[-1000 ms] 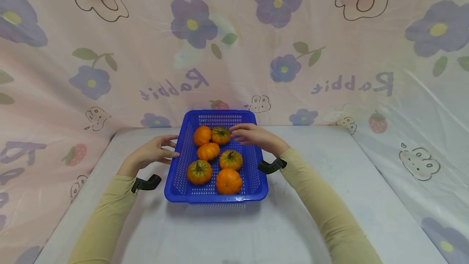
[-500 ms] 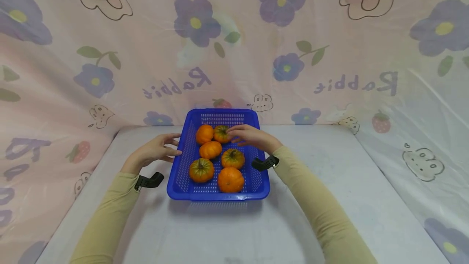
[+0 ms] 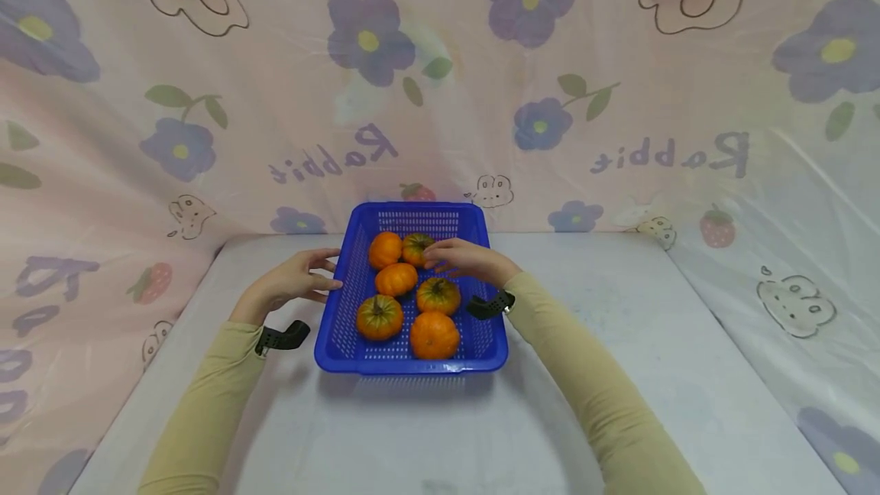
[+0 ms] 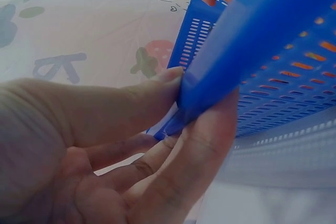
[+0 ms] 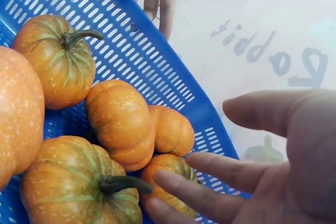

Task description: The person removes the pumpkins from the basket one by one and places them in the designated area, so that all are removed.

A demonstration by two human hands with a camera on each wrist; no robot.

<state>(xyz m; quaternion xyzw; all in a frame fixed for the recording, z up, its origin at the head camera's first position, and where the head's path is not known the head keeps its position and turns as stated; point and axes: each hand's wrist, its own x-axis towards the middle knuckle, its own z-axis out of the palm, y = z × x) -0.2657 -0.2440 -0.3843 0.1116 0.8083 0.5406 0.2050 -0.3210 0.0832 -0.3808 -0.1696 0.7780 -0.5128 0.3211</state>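
A blue perforated plastic basket (image 3: 412, 367) bears several small orange pumpkins, some streaked green with dark stems. At its left side my left hand (image 3: 292, 279) pinches the rim between thumb and fingers, which the left wrist view shows close up on the blue rim (image 4: 226, 45). My right hand (image 3: 474, 260) reaches over the right side of the basket, its fingers spread and loosely bent. Its fingertips overlap the green-streaked pumpkin (image 3: 415, 247) at the back; in the right wrist view they partly hide that pumpkin (image 5: 165, 174). Nothing lies between right thumb and fingers.
The basket stands on a white table (image 3: 605, 373). A pale cloth (image 3: 454, 98) printed with flowers and rabbits hangs behind it and along the sides. Black camera mounts (image 3: 283, 337) sit on both wrists.
My right hand has moved slightly left and inward over the basket, closer to the back pumpkin. The left hand stays at the rim; the whole view has shifted a little.
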